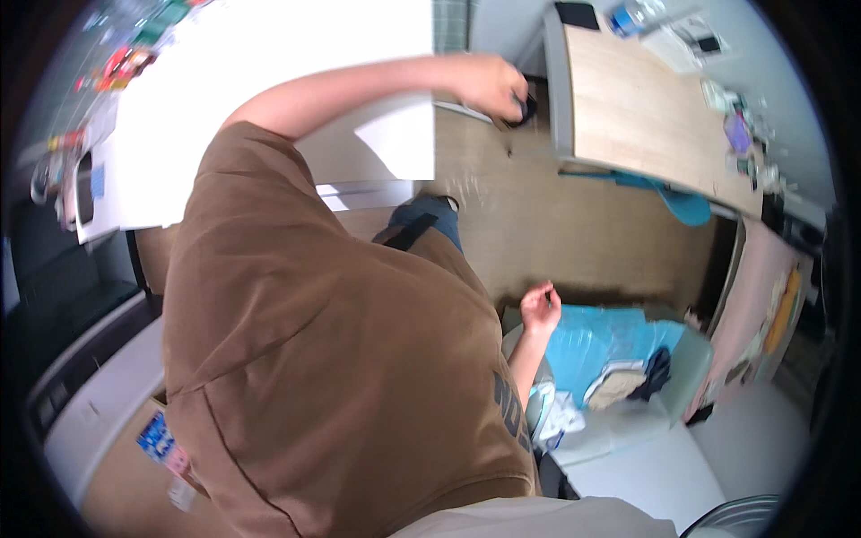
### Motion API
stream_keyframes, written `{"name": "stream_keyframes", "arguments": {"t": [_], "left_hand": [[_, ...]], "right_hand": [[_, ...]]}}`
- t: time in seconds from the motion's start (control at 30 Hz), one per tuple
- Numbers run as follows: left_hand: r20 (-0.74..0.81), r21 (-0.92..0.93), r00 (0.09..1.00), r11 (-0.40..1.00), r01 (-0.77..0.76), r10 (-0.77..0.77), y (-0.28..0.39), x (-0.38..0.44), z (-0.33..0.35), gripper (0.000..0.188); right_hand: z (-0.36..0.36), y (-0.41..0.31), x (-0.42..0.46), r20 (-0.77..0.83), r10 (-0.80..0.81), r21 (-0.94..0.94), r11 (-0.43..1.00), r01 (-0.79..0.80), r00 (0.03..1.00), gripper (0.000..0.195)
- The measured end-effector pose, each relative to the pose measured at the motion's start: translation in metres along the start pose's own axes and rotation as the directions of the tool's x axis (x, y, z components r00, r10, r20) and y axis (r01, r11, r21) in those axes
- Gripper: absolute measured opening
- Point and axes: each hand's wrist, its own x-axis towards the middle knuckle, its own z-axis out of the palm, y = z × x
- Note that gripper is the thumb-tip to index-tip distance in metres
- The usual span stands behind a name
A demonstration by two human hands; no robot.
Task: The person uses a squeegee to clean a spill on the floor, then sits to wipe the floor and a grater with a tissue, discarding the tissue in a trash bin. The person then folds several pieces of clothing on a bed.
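My left hand [494, 87] reaches out past the edge of the white table [377, 40], its fingers closed around a dark rounded object [527, 111]. The hand and that object are blurred, so its kind cannot be told. Lower down, my right hand [540, 308] hangs beside a light-coloured chair [689, 353]. Its fingers are loosely curled with a gap at the thumb, and nothing shows in them. Just below and right of it lies a bright blue plastic bag [599, 333] on the chair, with folded cloth [615, 387] on it.
A pale wood-topped desk [632, 114] stands to the right, with bottles and small items along its back. A blue curved thing [679, 202] juts from under its edge. Brown floor [498, 228] lies between. Packaged goods [124, 67] line the white table's far side.
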Motion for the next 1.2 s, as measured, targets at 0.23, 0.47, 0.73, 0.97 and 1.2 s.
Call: {"name": "stream_keyframes", "arguments": {"t": [0.23, 0.47, 0.73, 0.97, 1.2], "left_hand": [[-0.425, -0.159, 0.887, 0.950, -0.268, 0.179, 0.107, -0.155, 0.066, 0.035], [-0.786, -0.455, 0.396, 0.878, 0.149, -0.475, 0.043, -0.368, 0.114, 0.046], [-0.570, -0.784, -0.428, 0.308, 0.539, -0.702, -0.118, -0.608, 0.085, 0.071], [-0.464, -0.732, -0.407, 0.081, 0.677, -0.787, -0.246, -0.613, 0.000, 0.079], [-0.685, -0.443, -0.212, 0.167, 0.881, -0.697, -0.370, -0.621, -0.084, 0.062]], "right_hand": [[-0.081, -0.015, -0.011, -0.097, 0.012, 0.078, 0.997, -0.005, 0.995, 0.014], [-0.100, 0.007, 0.002, -0.110, 0.028, 0.002, 1.000, -0.028, 0.993, 0.015], [-0.163, 0.072, 0.000, -0.058, 0.012, -0.039, 0.999, -0.015, 0.998, 0.014], [-0.343, 0.099, -0.021, 0.104, -0.412, -0.560, 0.728, 0.396, 0.905, 0.008], [-0.341, 0.193, -0.068, -0.052, -0.149, -0.253, 0.958, 0.131, 0.987, 0.010]]}}
